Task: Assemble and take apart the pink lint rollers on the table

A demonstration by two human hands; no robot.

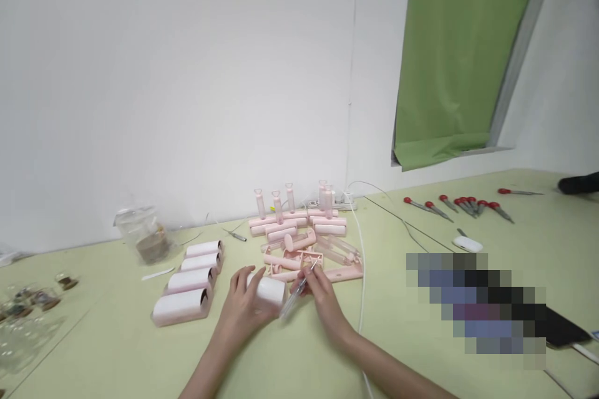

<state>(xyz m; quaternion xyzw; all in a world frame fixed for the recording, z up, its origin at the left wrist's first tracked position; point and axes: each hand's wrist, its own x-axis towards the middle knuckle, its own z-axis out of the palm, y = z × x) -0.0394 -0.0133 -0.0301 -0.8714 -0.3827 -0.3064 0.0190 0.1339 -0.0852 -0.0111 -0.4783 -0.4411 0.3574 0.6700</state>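
My left hand [246,302] is closed around a white, rounded housing [271,292] with a pale pink lower side, held just above the table. My right hand [321,296] grips a slim screwdriver [292,300] with a clear handle. Its thin metal tip points up and away, and the handle end hangs close to the housing's right end. Loose pink plastic parts [344,273] lie just beyond both hands. To the left, several similar white-topped housings [181,307] stand in a row.
Pink pieces with upright clear-pink stems [277,207] stand near the wall. A plastic bag [143,234] and glass-like pieces [44,296] are at left. A white cable [362,299] crosses the table. Red-ended tools [468,206] and a white oval object [468,243] lie right.
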